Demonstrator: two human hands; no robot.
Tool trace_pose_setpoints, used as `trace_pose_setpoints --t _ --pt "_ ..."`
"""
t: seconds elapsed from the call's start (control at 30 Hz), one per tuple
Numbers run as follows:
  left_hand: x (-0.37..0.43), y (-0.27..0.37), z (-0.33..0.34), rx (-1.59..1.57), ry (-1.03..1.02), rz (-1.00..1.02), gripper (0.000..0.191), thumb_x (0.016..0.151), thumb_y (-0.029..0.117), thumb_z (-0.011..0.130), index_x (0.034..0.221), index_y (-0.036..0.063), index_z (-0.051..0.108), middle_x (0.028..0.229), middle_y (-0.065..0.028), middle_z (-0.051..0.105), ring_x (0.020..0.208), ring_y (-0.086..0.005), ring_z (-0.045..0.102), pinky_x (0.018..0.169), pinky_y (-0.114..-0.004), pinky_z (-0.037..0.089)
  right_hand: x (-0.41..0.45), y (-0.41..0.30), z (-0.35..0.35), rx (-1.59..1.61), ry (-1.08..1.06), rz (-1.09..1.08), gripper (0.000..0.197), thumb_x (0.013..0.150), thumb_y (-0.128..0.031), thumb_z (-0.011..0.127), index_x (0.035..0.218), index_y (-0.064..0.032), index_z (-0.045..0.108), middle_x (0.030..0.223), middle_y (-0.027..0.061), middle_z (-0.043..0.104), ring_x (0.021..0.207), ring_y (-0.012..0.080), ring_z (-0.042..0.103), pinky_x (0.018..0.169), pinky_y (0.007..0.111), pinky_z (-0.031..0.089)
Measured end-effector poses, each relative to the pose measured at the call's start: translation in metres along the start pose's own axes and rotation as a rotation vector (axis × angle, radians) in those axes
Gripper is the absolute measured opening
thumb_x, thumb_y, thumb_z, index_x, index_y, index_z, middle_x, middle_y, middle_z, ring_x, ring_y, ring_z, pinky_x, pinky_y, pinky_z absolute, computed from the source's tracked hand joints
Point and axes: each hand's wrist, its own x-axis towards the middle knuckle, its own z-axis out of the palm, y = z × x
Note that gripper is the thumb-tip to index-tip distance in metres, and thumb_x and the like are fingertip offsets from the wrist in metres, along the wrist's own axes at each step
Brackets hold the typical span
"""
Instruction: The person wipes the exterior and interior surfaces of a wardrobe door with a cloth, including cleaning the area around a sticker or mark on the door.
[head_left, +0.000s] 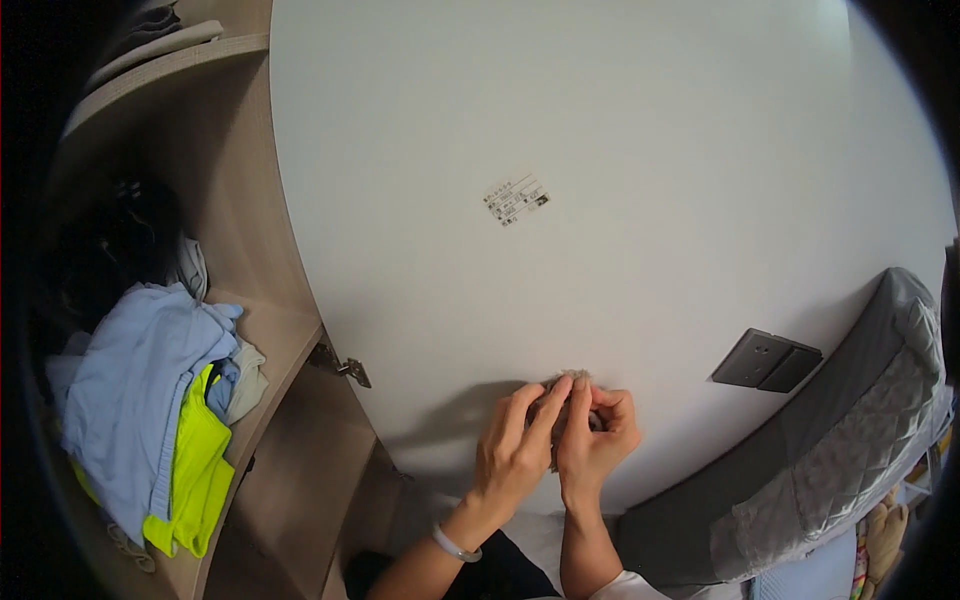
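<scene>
In the lower middle of the head view, a small fluffy grey-brown item (576, 374) is pinched between my two hands. Fingers cover most of it, so its exact kind is unclear. My left hand (517, 442) wraps its left side, with the fingertips at its top edge. On the opposite side, my right hand (600, 435) grips it by thumb and fingertips, close against the left fingers. A pale bangle (456, 545) circles my left wrist. Behind both hands stands a white cabinet door (622, 187), which bears a printed label (517, 199).
At left, an open wooden wardrobe holds folded light-blue clothing (135, 375) and a neon-yellow garment (199, 472) on a shelf (277, 330). A metal hinge (352, 370) joins the door. To the right are a dark wall socket panel (766, 361) and a grey padded headboard (817, 465).
</scene>
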Motion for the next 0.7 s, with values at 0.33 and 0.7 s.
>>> trace_pose_setpoints --t 0.33,0.7 --pt "0.000 -0.002 -0.002 -0.020 0.001 0.004 0.037 0.080 -0.007 0.060 0.114 0.0050 0.066 0.098 -0.0106 0.058 0.084 -0.0280 0.061 0.070 -0.035 0.052 -0.001 0.000 -0.003 -0.043 -0.058 0.065 0.017 0.088 -0.006 0.067 0.078 0.0018 0.056 0.068 0.0048 0.064 0.062 0.0056 0.057 0.057 0.020 0.046" --pt "-0.030 0.030 -0.003 -0.537 -0.035 -0.373 0.038 0.089 0.020 0.064 0.119 -0.0028 0.060 0.130 -0.0169 0.044 0.112 -0.0289 0.052 0.095 -0.041 0.043 -0.035 0.019 -0.046 0.222 -0.356 0.028 0.012 0.096 -0.008 0.052 0.101 0.0009 0.058 0.087 0.0082 0.062 0.076 0.0119 0.057 0.070 0.025 0.047"
